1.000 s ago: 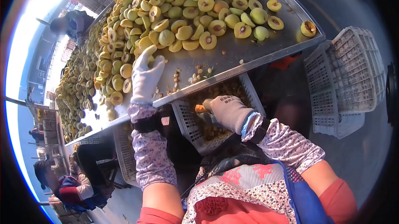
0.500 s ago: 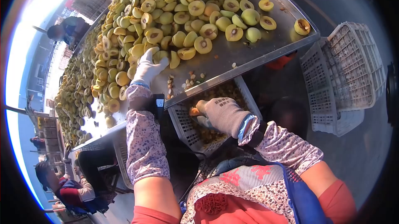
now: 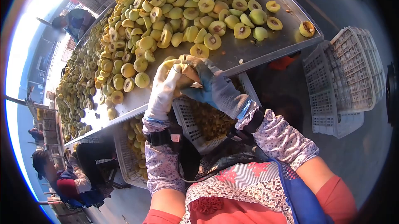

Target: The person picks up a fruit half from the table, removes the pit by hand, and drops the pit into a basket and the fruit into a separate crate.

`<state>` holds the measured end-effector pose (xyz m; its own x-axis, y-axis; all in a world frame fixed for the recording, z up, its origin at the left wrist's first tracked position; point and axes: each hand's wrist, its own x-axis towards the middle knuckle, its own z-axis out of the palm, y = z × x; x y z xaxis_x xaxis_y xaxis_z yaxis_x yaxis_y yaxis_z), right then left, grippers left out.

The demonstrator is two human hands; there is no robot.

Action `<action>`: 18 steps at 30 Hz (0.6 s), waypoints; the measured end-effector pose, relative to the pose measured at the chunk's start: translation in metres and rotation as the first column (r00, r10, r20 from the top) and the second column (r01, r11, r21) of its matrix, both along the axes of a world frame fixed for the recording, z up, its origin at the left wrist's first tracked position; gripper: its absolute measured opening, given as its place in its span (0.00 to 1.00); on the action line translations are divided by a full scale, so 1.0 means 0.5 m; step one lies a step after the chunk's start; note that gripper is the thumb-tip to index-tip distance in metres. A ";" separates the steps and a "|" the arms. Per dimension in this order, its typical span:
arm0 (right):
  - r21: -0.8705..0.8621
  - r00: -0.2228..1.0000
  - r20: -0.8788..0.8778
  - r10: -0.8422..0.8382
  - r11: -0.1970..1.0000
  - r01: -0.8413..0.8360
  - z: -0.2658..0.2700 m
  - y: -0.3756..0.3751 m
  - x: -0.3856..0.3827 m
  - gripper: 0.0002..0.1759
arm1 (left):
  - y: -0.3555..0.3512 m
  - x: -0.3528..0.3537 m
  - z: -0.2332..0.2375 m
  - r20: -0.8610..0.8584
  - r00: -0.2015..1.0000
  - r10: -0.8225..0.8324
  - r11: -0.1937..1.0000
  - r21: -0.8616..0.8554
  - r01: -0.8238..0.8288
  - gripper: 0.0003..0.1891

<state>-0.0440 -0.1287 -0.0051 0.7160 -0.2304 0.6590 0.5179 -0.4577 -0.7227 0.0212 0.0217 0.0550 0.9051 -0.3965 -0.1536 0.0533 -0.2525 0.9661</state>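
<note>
Fruit half (image 3: 199,51) just beyond right hand (image 3: 215,83).

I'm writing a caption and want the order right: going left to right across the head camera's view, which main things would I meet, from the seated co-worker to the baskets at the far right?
Seated co-worker → basket of fruit under the table → left hand → right hand → pale baskets

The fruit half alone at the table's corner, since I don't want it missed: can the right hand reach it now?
Probably, with a stretch: nothing tall stands between the right hand and the fruit half, though that hand is busy against the left hand.
</note>
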 end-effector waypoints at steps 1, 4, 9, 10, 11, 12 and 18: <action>0.005 0.996 -0.058 0.066 0.998 -0.066 -0.013 0.003 0.010 0.36 | 0.016 0.006 -0.054 0.302 0.952 -0.045 0.998 0.060 0.028 0.18; 0.023 0.995 -0.042 0.094 0.995 -0.093 -0.012 0.008 0.016 0.37 | 0.018 -0.009 -0.109 0.482 0.876 -0.020 0.997 0.078 -0.020 0.16; 0.103 0.984 -0.170 0.060 0.994 -0.043 -0.029 0.035 0.007 0.32 | -0.007 -0.034 -0.106 0.606 0.786 0.124 0.992 -0.052 -0.116 0.16; 0.141 0.964 -0.255 0.076 0.989 -0.040 -0.030 0.037 0.003 0.31 | -0.012 -0.035 -0.095 0.620 0.780 0.090 0.988 0.045 -0.150 0.15; 0.140 0.963 -0.259 0.076 0.989 -0.040 -0.028 0.032 0.000 0.31 | -0.027 -0.047 -0.087 0.446 0.870 0.210 0.951 -0.299 -0.077 0.14; 0.596 0.855 -0.419 0.307 0.803 0.004 -0.008 0.025 -0.004 0.31 | -0.032 -0.051 -0.085 0.443 0.871 0.212 0.951 -0.300 -0.079 0.14; 0.743 0.722 -0.593 0.355 0.588 0.321 0.064 0.008 0.015 0.34 | -0.022 -0.015 -0.082 -0.040 0.949 0.312 0.707 -0.658 -0.260 0.21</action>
